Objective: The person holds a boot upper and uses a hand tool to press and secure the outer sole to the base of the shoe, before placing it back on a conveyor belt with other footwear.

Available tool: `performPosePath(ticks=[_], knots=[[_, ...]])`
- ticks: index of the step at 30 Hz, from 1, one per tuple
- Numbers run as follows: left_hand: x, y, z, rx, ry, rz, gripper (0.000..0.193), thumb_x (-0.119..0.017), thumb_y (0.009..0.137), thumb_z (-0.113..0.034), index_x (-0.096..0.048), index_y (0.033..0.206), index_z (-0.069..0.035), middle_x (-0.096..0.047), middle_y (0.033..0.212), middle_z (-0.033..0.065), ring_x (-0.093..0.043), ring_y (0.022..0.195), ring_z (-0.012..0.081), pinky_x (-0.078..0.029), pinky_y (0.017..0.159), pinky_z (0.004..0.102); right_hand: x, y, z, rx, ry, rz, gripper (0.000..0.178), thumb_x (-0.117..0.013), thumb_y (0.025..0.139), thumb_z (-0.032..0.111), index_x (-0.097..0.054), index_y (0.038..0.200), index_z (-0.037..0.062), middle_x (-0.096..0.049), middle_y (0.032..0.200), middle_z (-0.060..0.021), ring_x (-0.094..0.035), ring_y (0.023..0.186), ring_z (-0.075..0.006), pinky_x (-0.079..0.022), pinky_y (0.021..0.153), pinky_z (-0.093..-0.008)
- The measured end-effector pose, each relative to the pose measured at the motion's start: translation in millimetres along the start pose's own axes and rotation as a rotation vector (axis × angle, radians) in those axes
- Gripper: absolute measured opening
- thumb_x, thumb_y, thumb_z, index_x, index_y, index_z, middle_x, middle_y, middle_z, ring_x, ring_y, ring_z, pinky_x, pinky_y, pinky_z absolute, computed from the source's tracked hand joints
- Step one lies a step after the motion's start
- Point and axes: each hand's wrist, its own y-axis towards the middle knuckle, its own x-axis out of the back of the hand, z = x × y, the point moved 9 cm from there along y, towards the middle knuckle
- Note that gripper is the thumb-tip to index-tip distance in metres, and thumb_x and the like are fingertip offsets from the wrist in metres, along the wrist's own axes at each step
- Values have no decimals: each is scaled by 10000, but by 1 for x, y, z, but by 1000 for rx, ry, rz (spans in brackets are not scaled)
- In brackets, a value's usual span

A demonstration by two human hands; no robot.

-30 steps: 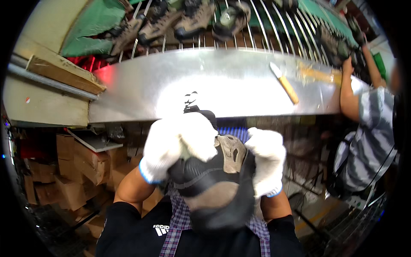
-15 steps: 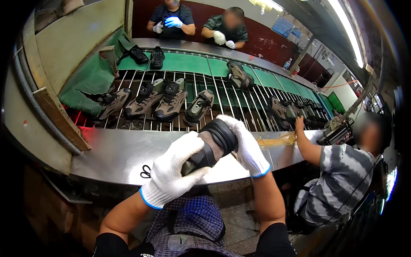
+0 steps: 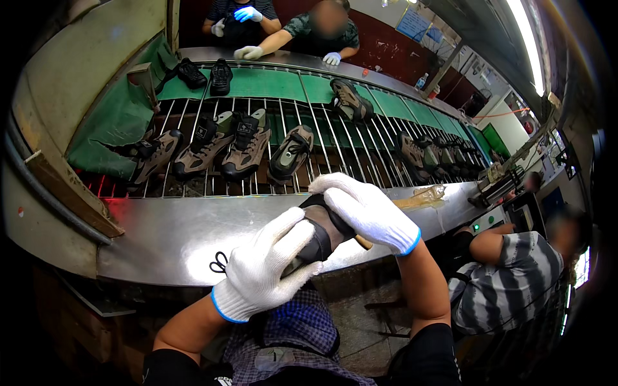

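Over the near metal ledge I hold a brown and black shoe [image 3: 335, 231] between my white-gloved hands. My left hand [image 3: 262, 269] is closed around one end, with its thumb below and fingers on top. My right hand [image 3: 370, 212] is closed over the other end, its fingers laid across the upper and covering most of the black part. A black lace loop [image 3: 219, 262] shows on the ledge beside my left hand; whether it joins the shoe cannot be seen. Part of a tan, handle-like object [image 3: 364, 242] shows under my right hand.
Several brown-black shoes [image 3: 247, 147] stand on the metal bar rack [image 3: 325, 141] beyond the ledge [image 3: 148, 225]. Two black shoes [image 3: 221, 77] rest on green matting. A person in a striped shirt [image 3: 505, 283] sits close on my right; two gloved people are across the rack.
My right hand has slid further over the shoe, hiding more of its black part. The person on the right has drawn an arm back from the rack. One person opposite now reaches along the far ledge.
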Motion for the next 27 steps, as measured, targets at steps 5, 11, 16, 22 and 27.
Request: performPosePath(ticks=[5,11,16,22,27], knots=[[-2,0,8,29,-19,-9,765,-968,783,-133,-581,1433,-20,-654,1416,343,-757,1186,438,-655,937,431,1,-2,2,161,-67,-130,386,-528,1131,296,-637,1405,47,-731,1322,-201,-752,1148,-405,-595,1001,-443],[28,-6,48,179,17,-180,645,-881,870,-83,-602,1441,22,-714,1368,262,-739,1231,367,-587,1061,425,-33,16,0,498,-202,-506,520,-590,1110,245,-515,1576,28,-631,1483,-268,-670,1314,-440,-582,1060,-456],[42,-17,71,345,-6,-215,665,-882,893,-99,-587,1476,25,-719,1385,206,-728,1215,253,-568,1065,374,-48,20,-30,454,55,-402,625,-606,1087,163,-407,1656,-2,-537,1612,-283,-565,1480,-418,-453,1228,-445],[14,-7,7,53,97,-136,682,-935,804,-136,-605,1383,9,-690,1379,301,-724,1236,457,-597,1052,473,-13,-32,-17,235,56,-456,720,-766,1010,290,-487,1613,13,-661,1478,-245,-685,1328,-376,-547,1118,-424],[-43,-18,-43,-58,94,-39,772,-981,676,-140,-621,1356,-80,-684,1349,237,-750,1127,450,-648,896,474,-18,-109,-60,133,251,-605,643,-703,1045,278,-505,1530,-95,-666,1414,-237,-647,1319,-291,-481,1176,-424]])
